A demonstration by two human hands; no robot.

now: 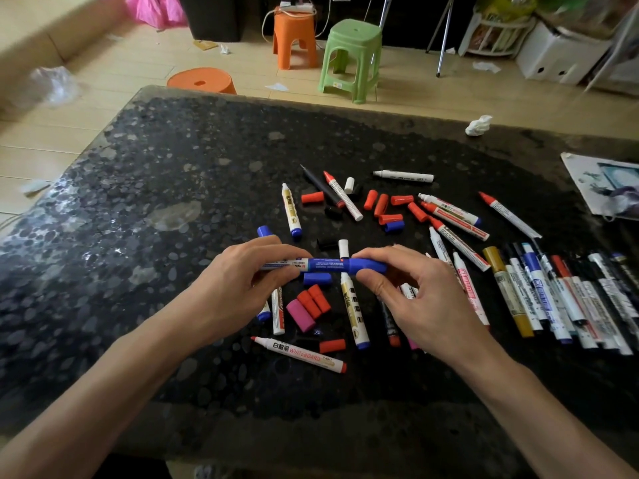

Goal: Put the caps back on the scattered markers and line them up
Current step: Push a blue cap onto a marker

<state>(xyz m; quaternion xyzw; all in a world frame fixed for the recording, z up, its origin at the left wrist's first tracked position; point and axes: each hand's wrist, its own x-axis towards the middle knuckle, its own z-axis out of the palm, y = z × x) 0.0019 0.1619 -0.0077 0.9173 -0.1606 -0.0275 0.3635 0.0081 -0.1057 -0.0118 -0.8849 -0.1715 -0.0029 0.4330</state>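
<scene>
Capping step, seemingly almost done: left hand (242,274) clamped round the blue marker (321,265), right hand (401,285) pinching the blue cap (368,266) onto its right end, above the near loose caps (313,301); next, probably 1 firm push, then over to the row (553,299) at right.

**Blue marker, cap on, level in my fingers**

My left hand (242,276) grips the blue marker (321,265) by its barrel, and my right hand (415,295) pinches its blue cap (368,266) at the right end. Below lie uncapped markers (299,354) and loose red caps (380,205), scattered. Capped markers (567,299) lie side by side at far right.
</scene>
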